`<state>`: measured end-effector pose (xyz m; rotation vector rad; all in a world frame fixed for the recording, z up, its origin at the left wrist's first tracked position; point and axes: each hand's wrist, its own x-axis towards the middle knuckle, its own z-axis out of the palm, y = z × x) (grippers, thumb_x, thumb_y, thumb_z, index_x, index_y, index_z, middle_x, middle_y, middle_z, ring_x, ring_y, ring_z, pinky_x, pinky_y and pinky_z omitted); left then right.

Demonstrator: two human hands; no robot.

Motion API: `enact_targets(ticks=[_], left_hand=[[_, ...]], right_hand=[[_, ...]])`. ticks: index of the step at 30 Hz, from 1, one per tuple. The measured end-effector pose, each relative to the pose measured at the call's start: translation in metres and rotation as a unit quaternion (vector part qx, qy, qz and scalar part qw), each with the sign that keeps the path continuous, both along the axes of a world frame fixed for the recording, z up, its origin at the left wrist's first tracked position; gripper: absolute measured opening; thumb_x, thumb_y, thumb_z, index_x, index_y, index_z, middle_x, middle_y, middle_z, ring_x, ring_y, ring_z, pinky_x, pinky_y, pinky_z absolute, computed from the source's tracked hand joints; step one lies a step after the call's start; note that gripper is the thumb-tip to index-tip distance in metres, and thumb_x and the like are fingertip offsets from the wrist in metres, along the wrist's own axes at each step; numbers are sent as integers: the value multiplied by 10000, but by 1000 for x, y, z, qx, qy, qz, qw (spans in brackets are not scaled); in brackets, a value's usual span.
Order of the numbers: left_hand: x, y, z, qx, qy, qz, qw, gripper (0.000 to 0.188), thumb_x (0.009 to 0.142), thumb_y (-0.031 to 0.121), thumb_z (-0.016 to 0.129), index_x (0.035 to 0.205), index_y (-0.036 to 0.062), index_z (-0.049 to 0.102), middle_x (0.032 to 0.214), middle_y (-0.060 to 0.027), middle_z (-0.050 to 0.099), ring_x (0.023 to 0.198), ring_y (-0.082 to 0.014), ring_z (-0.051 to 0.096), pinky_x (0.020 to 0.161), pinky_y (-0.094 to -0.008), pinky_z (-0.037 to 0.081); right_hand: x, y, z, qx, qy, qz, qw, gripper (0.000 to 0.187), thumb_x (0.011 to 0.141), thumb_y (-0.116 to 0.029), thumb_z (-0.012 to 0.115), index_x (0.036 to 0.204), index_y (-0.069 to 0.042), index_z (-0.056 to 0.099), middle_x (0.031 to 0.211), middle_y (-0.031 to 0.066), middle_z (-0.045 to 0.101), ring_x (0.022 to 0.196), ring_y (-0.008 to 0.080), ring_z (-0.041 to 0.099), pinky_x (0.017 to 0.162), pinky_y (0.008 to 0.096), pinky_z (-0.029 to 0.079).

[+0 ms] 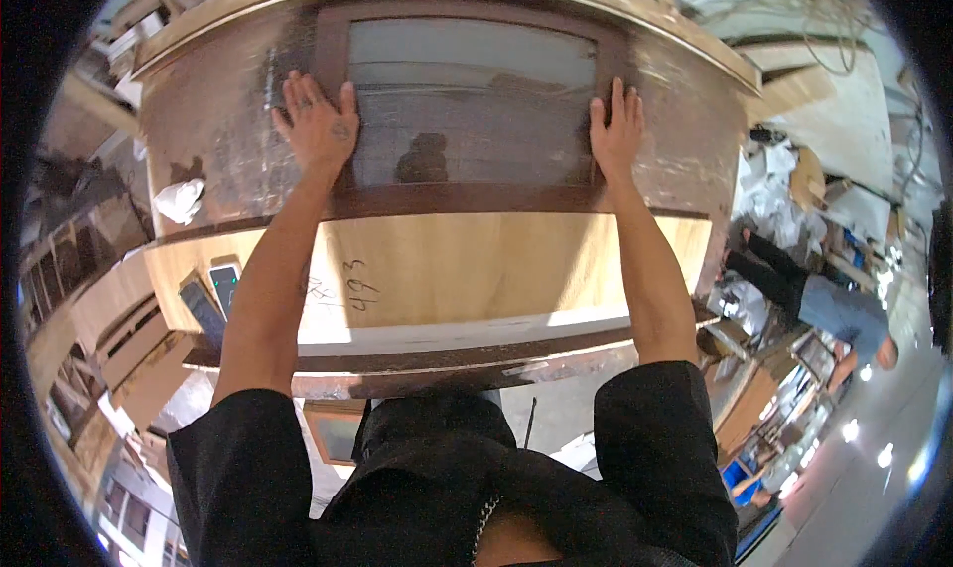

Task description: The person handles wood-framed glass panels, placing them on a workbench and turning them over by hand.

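Pressing flat, fingers spread, left hand [320, 122] and right hand [616, 130] on dark brown wooden frame with glass pane [467, 105]; uneven push risks sliding, cracking glass

A large wooden workbench [248, 160] fills the upper and middle part of the frame, its top dark, scuffed and streaked with pale patches. A dark-framed panel with a glass pane [467, 100] lies flat on it in the upper centre. Below that, in the middle of the frame, a pale plywood board [476, 259] with handwriting rests on the bench. A crumpled white rag [181, 200] sits at the left, and two phones [213, 294] lie side by side at the board's lower left corner.
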<state>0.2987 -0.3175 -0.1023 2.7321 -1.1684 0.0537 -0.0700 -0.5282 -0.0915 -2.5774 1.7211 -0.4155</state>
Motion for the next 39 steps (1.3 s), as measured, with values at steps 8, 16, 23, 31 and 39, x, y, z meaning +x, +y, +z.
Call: enact_targets(ticks=[8,16,23,31,39], left_hand=[[0,-2,2,6,-15,-12,1000,754,961,550,274,1421,-47,278,1530,-171,209,1427,-308,166,1117,-569,104],[1,2,5,5,3,-5,1000,777,949,575,281,1441,-25,255,1539,-168,185,1424,-314,175,1124,-557,118],[-3,-1,10,0,3,-7,1000,734,964,524,283,1416,-54,285,1524,-191,212,1429,-310,154,1130,-549,99],[-7,-9,8,19,15,6,1000,733,963,508,303,1433,-51,238,1538,-175,181,1440,-296,115,1139,-536,63],[-1,1,19,-3,46,7,999,718,967,492,310,1428,-54,246,1533,-192,182,1437,-305,122,1136,-541,56]], right_hand=[[-8,-13,-4,98,-101,-41,989,820,849,-567,562,1401,1,354,1502,195,263,1401,342,214,1113,512,164],[0,2,3,85,-79,-43,992,818,855,-592,533,1376,17,372,1489,209,280,1386,362,235,1094,547,171],[5,3,9,63,-55,-62,995,777,883,-576,493,1366,21,375,1487,205,284,1377,361,255,1081,563,190],[5,4,14,56,-24,-90,994,732,898,-549,485,1391,-23,367,1471,166,331,1346,354,309,1081,512,231],[7,3,0,51,9,-69,996,752,934,-574,383,1434,-16,308,1504,130,297,1386,322,260,1117,516,183]])
